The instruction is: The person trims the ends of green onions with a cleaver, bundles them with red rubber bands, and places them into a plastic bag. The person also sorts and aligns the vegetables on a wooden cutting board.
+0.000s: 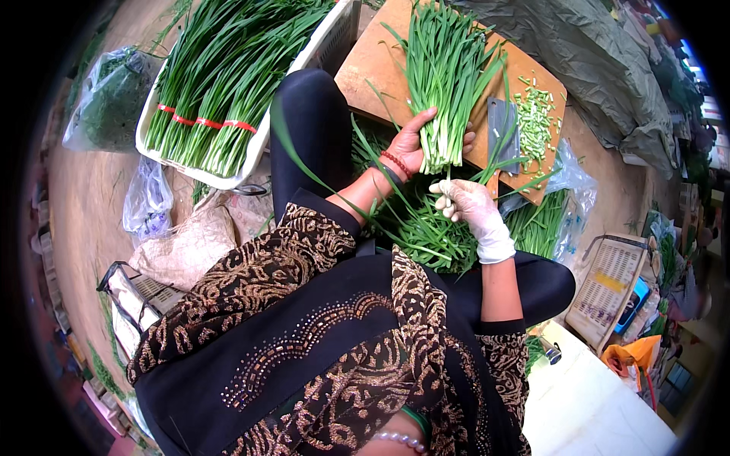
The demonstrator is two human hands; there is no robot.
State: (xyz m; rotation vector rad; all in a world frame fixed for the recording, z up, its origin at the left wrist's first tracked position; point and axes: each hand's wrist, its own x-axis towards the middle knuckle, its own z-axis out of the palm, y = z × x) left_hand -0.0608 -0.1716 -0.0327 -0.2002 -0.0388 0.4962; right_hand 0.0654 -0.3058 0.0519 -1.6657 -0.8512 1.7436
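Note:
A bunch of garlic chives point(447, 74) rests in my left hand point(412, 139), with its pale cut ends towards me and its leaves over a wooden cutting board point(370, 71). My right hand point(465, 202), in a white glove, pinches a thin stalk just below those ends, and long leaves trail beside it. On the board's right part lies a cleaver point(502, 134) with a wooden handle, next to a scatter of chopped stem ends point(535, 122). Loose chives point(436, 233) are heaped between my legs, under my hands.
At the upper left stands a white plastic crate point(259, 142) of chive bunches tied with red bands. Plastic bags point(105, 102) and a woven sack point(191, 245) lie at the left. More chives in clear plastic point(539, 225), a beige basket point(607, 285) and an orange bag point(633, 353) are at the right.

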